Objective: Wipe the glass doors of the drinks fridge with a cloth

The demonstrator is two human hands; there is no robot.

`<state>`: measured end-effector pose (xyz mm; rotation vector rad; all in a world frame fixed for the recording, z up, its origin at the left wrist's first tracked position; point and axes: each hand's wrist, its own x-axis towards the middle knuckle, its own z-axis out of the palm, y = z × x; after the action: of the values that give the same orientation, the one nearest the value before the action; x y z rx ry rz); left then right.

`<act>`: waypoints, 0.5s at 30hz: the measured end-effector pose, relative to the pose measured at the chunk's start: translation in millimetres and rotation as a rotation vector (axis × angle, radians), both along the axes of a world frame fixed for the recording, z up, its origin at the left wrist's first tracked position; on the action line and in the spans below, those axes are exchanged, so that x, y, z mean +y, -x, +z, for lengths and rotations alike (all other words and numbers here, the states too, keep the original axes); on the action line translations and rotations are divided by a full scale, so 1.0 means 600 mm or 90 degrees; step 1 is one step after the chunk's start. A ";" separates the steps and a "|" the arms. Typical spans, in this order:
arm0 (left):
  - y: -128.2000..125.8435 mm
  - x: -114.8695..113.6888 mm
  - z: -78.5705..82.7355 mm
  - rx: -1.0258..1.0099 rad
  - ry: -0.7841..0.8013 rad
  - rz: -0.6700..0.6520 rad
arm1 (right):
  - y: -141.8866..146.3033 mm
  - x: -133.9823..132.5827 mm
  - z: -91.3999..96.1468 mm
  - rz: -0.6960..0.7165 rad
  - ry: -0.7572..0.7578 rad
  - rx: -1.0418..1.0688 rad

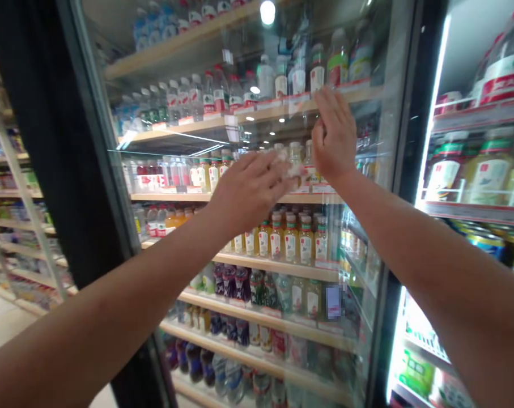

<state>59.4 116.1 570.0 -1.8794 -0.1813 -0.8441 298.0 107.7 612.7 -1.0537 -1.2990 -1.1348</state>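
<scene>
Both my arms reach up to the glass door (pixel 359 238) of a drinks fridge. My left hand (pixel 250 190) presses a crumpled white tissue or cloth (pixel 287 164) against the glass, fingers closed over it. My right hand (pixel 333 136) lies flat on the glass just above and to the right, fingers stretched upward and together, holding nothing. Behind the glass, bottles of water, juice and tea (pixel 291 238) stand in rows on wooden shelves.
The door's black frame (pixel 56 141) runs down the left side. To the right stands a lit fridge compartment (pixel 478 170) with bottles and cans. Store shelves (pixel 14 226) with goods show at far left, above a pale floor.
</scene>
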 end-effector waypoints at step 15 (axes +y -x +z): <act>0.014 0.010 0.004 -0.156 -0.005 -0.013 | 0.002 0.000 -0.009 0.023 -0.014 0.016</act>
<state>50.9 122.0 572.5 -1.7698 -0.3089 -1.0867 297.0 107.6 607.5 -1.0213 -1.2773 -1.1032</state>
